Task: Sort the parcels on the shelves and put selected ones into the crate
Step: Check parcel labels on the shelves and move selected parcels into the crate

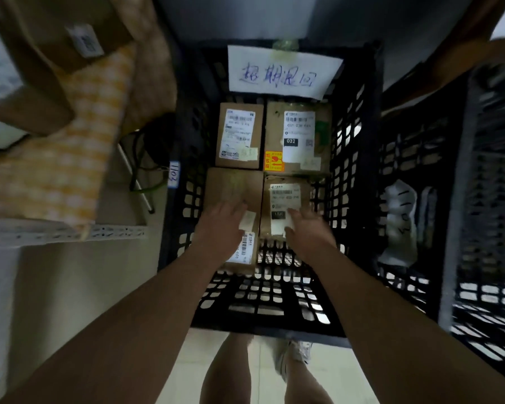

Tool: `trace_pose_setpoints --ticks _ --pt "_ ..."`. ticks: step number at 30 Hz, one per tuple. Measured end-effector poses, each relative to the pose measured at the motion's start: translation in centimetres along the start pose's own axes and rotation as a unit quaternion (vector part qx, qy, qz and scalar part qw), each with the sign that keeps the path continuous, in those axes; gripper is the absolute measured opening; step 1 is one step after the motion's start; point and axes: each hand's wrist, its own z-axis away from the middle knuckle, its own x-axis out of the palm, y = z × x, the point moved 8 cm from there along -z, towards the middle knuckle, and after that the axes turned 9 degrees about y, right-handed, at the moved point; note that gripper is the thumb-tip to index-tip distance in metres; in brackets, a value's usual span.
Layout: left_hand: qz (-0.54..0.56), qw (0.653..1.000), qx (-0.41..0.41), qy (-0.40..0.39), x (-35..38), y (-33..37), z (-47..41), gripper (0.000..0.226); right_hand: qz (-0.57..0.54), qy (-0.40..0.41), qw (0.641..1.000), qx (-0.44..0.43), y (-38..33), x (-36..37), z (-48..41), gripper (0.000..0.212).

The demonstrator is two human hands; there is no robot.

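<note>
Reaches down into the black crate (359,147) with both arms. Lays the left hand (219,225) flat on the near-left parcel (233,185), fingers straight and close together as far as the blur allows. Sets the right hand (307,232) on the near-right parcel (283,199), fingertips on its white label, fingers loosely together and pinching nothing. Looks like nudging these two square against the far-left parcel (239,135) and the far-right parcel (299,135), so as to keep all four packed two by two on the crate's floor, toward its far wall, labels up for reading.

Reads 超期退回 in blue pen on the paper sign (283,72) fixed to the crate's far wall (a bin for overdue returns, by that wording). Finds "032" in white on black on the far-right label, with an orange-and-yellow sticker (273,161) beside it too blurred to read. Finds "15H" printed the same way on the near-right label, and what seems "E01" ending a barcode strip on the near-left one. Makes out "1103" handwritten on a small tag (174,174) at the crate's left rim. Cannot read the finer print anywhere.

Passes over, left of the crate, a shelf (114,231) with a yellow chequered parcel (70,147) and brown cartons, presumably yet to be sorted. Passes over, right of the crate, a second black crate (420,158).
</note>
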Motion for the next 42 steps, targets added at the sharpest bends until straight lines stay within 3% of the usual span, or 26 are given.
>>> trace_pose_setpoints --ticks 4,13,17,22,25,32,42 --pt "-0.03 0.999 -0.013 0.032 -5.3 0.2 4.5 0.065 0.04 0.0 0.997 -0.06 -2.5 -4.4 4.7 0.049" --pt "-0.054 0.974 -0.171 0.135 -19.5 1.7 17.0 0.057 0.081 0.092 0.967 -0.222 -9.4 -19.2 15.0 0.045" --pt "-0.07 0.959 -0.216 0.169 -25.3 3.1 23.1 0.058 0.123 0.139 0.93 -0.317 -13.1 -24.9 21.3 0.045" --pt "-0.1 0.912 -0.278 0.285 -35.3 3.0 34.0 0.056 0.13 0.231 0.859 -0.439 -21.7 -31.5 29.5 0.039" --pt "-0.122 0.885 -0.332 0.302 -38.8 2.0 42.1 0.059 0.096 0.269 0.819 -0.497 -26.7 -33.8 35.8 0.036" --pt "-0.142 0.813 -0.444 0.349 -41.5 1.8 61.7 0.058 -0.017 0.287 0.73 -0.62 -36.1 -33.1 52.5 0.037" --pt "-0.152 0.715 -0.559 0.392 -34.0 6.2 90.6 0.057 -0.101 0.207 0.649 -0.725 -41.4 -22.3 78.5 0.04"
